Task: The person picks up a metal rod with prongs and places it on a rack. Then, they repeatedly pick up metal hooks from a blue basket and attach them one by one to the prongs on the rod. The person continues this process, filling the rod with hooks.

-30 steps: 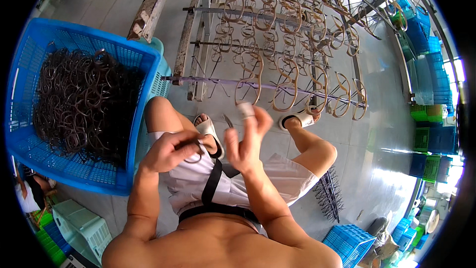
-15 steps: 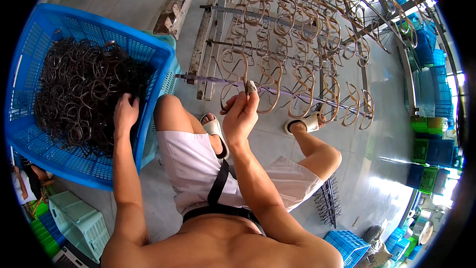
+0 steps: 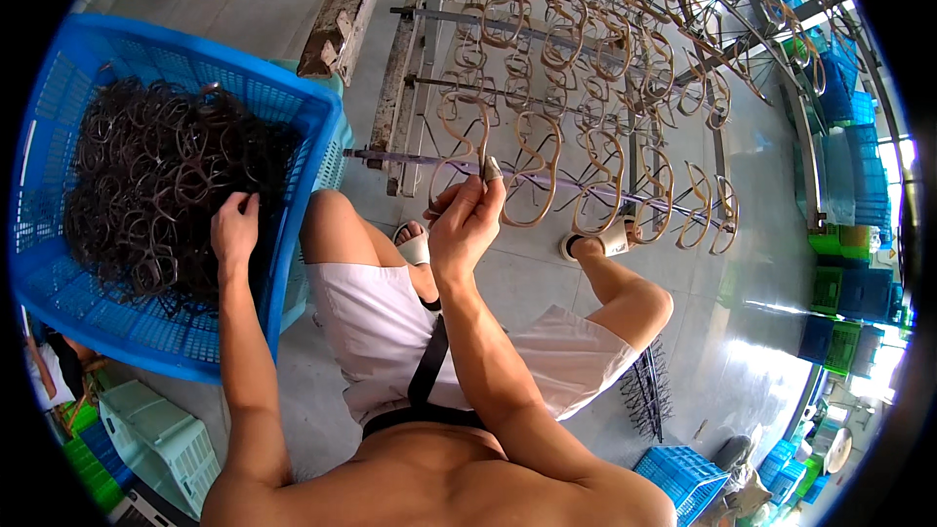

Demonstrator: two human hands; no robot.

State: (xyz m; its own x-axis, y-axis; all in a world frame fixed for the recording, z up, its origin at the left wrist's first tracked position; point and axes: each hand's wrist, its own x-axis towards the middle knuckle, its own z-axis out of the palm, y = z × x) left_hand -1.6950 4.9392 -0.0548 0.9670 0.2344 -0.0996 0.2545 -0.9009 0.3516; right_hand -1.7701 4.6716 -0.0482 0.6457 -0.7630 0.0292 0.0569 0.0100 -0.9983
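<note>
My left hand (image 3: 235, 229) reaches into a blue plastic basket (image 3: 293, 68). Its thumb and forefinger are drawn near each other at a tangled heap of dark eyeglass frames (image 3: 146, 166); whatever lies between the fingertips is hidden. Ahead of me, my right hand (image 3: 468, 229) is closed, with thumb and fingers at the lower part of a tan eyeglass frame (image 3: 485, 127). That frame is at the left end of a row hanging along a purple-wrapped rod (image 3: 415, 157). A pale wrapping (image 3: 493, 169) covers one fingertip of this hand.
Behind the row stands a metal rack (image 3: 547, 31) with several more rows of tan frames. A worn beam (image 3: 344, 15) lies at its left. Pale green crates (image 3: 156, 439) and a small blue basket (image 3: 680, 478) sit on the floor. Stacked crates (image 3: 859, 288) line the right side.
My left hand has shifted slightly left and down over the dark heap, its thumb and forefinger nearer together. My right hand stays at the same tan frame.
</note>
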